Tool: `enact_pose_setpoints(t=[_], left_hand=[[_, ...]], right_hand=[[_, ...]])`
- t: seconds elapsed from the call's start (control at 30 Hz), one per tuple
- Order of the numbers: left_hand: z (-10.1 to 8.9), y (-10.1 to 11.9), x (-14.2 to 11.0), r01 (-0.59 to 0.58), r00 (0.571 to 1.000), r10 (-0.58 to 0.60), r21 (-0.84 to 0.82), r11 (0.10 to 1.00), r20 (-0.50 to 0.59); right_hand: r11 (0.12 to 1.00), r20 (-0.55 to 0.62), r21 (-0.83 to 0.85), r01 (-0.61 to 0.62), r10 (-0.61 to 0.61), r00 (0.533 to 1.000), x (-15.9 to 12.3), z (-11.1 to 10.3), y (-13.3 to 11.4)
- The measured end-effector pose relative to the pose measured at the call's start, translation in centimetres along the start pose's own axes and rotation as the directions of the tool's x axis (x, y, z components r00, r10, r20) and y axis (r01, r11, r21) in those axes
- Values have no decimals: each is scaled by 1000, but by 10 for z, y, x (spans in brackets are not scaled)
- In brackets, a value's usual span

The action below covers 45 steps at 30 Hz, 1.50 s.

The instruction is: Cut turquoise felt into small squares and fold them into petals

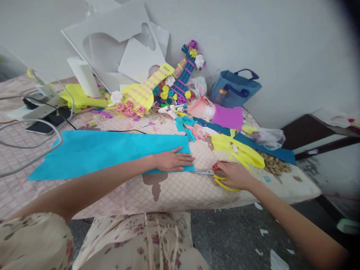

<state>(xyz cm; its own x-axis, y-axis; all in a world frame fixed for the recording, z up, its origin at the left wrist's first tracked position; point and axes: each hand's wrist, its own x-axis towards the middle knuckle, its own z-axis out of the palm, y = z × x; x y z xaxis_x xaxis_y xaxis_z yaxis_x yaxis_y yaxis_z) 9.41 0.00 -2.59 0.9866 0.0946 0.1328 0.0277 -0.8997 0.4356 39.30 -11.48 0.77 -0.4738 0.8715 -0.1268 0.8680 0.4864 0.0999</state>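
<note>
A long turquoise sheet [112, 150] lies flat along the front of the table. My left hand [173, 160] rests on its right end, palm down, with the fingers stretched out toward the right edge. My right hand [232, 175] is wrapped around the red and yellow handles of a pair of scissors [206, 172]. The blades point left and their tips meet the sheet's lower right corner. Just how far the blades are apart is hard to make out. Small turquoise strips [189, 127] lie beyond the sheet, near its upper right corner.
Two flower-trimmed paper guitars, one yellow [140, 92] and one blue [184, 77], lean at the back. Yellow paper [242, 148], purple paper [227, 117] and peanuts [274, 164] lie to the right. A blue bag [236, 90] stands behind. Cables [60, 138] and a phone [46, 122] are left.
</note>
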Motion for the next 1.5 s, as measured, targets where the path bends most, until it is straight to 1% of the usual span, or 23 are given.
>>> enact_pose_setpoints(t=[0.17, 0.33, 0.43, 0.5, 0.6, 0.77, 0.9, 1.1, 1.5], left_hand=[[-2, 1, 1, 61, 998, -60, -38, 997, 34], [2, -3, 0, -24, 1000, 24, 0, 1000, -18], [1, -3, -1, -42, 998, 42, 2, 999, -42], [-3, -2, -1, -26, 999, 25, -7, 1000, -31], [-10, -1, -3, 29, 1000, -29, -11, 1000, 9], [-17, -5, -7, 72, 997, -73, 16, 997, 27], [-13, -10, -8, 65, 997, -66, 25, 998, 45], [-8, -15, -7, 23, 997, -31, 113, 993, 69], [-4, -19, -8, -11, 999, 7, 132, 991, 31]], right_hand=[[1000, -16, -16, 4, -4, 1000, -3, 3, 4], [1000, -41, 12, 2, -2, 999, -6, 3, 4], [1000, -56, 30, -7, 9, 998, -6, 0, 0], [998, -64, 54, -17, 20, 998, -6, -2, -2], [997, -54, 73, -28, 32, 998, -4, -4, -3], [998, -20, 39, -43, 43, 999, 1, -6, -6], [998, -11, 49, -32, 33, 999, 7, -8, -10], [999, 11, 50, -12, 11, 1000, 10, -8, -12], [999, 1, -41, -6, 6, 1000, 6, -6, -8]])
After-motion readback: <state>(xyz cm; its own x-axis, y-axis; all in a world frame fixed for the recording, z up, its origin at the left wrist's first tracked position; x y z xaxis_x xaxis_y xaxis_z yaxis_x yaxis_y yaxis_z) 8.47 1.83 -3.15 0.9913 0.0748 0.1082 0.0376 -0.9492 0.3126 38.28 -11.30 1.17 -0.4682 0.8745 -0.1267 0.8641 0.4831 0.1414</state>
